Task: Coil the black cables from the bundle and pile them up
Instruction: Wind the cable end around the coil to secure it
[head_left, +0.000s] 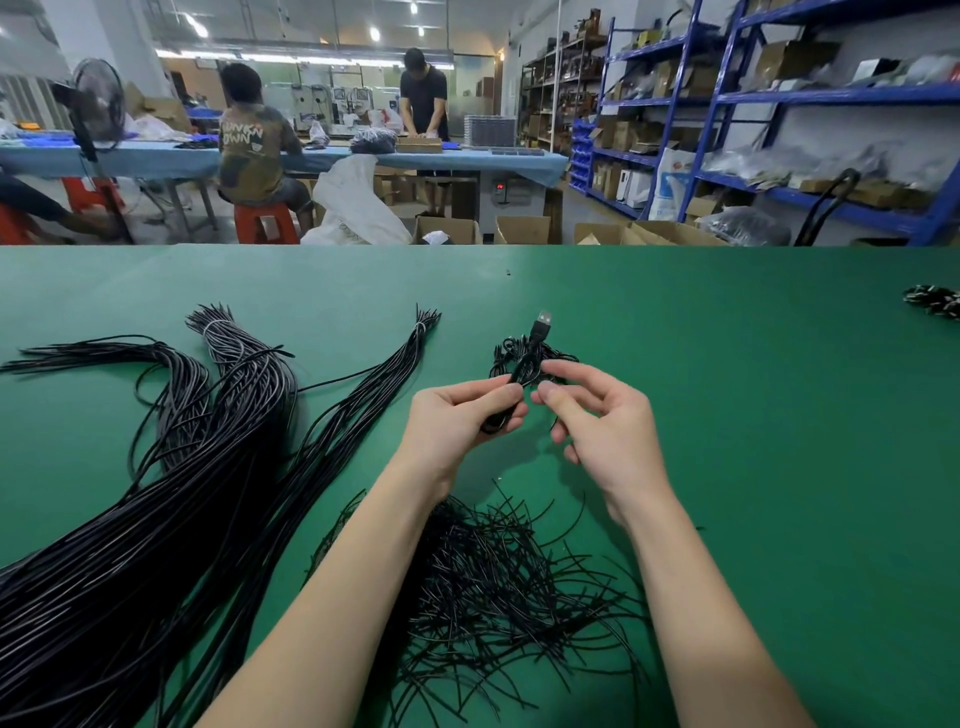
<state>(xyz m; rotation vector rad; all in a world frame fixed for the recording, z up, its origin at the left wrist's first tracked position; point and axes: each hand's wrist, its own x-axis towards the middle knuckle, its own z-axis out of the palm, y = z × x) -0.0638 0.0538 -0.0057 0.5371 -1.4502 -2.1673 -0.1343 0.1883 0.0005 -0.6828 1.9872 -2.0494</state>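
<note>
Your left hand (457, 415) grips 1 coiled cable (524, 364) (USB plug far end); your right hand (597, 415) pinches a thin tie (554, 423) near it.

Bundled cables (223, 467): glossy black plastic sheath. Plug (543, 317): bare metal shell, black plastic body. Table (779, 415): matt green, smooth. Thin ties (498, 587): black, slightly shiny.

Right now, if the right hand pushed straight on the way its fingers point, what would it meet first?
The right hand points left, towards the left hand. It would likely first meet the coiled black cable that the left hand grips, then that hand's fingertips. Depth is uncertain.
</note>
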